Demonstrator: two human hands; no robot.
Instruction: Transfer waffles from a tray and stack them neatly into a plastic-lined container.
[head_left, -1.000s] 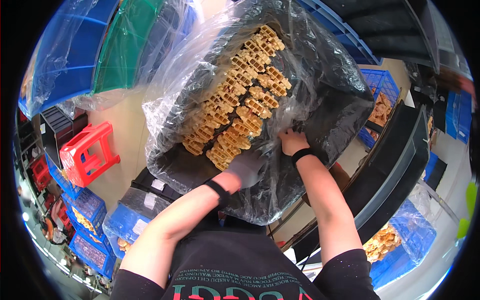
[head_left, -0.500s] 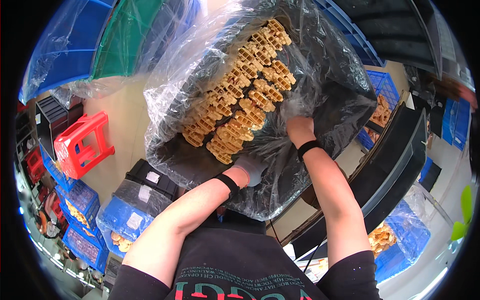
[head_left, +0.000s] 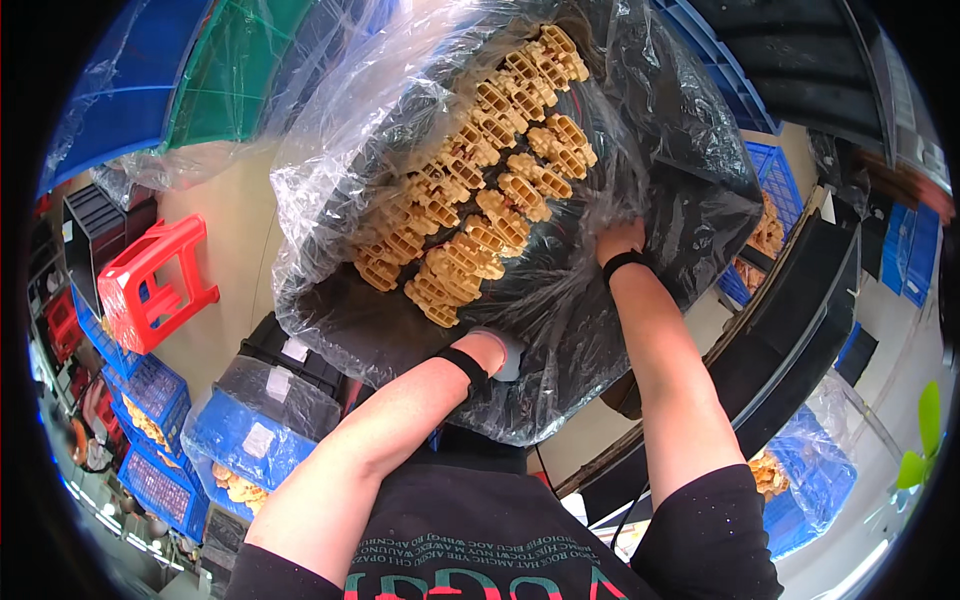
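Observation:
Two slanting rows of tan moulded parts (head_left: 486,235) with slotted openings lie in a dark bin lined with a clear plastic bag (head_left: 325,165). My left hand (head_left: 503,355), in a greyish covering, is at the near side of the liner, just below the closest parts. Its fingers are hidden past the wrist. To the right of the rows, my right hand (head_left: 622,238) reaches into the bunched plastic, touching it. The film hides those fingers. Each wrist wears a black band.
On the left stand a red stool (head_left: 155,285), blue crates (head_left: 155,395) and a plastic-covered blue bin (head_left: 245,430) of tan parts. A long black trough (head_left: 790,345) runs along the right. Beyond it sits another wrapped blue bin (head_left: 815,485). Green and blue bins (head_left: 225,85) rise at far left.
My right hand has shifted slightly right and farther away along the plastic. My left hand has moved a little toward me and left. The rows look the same.

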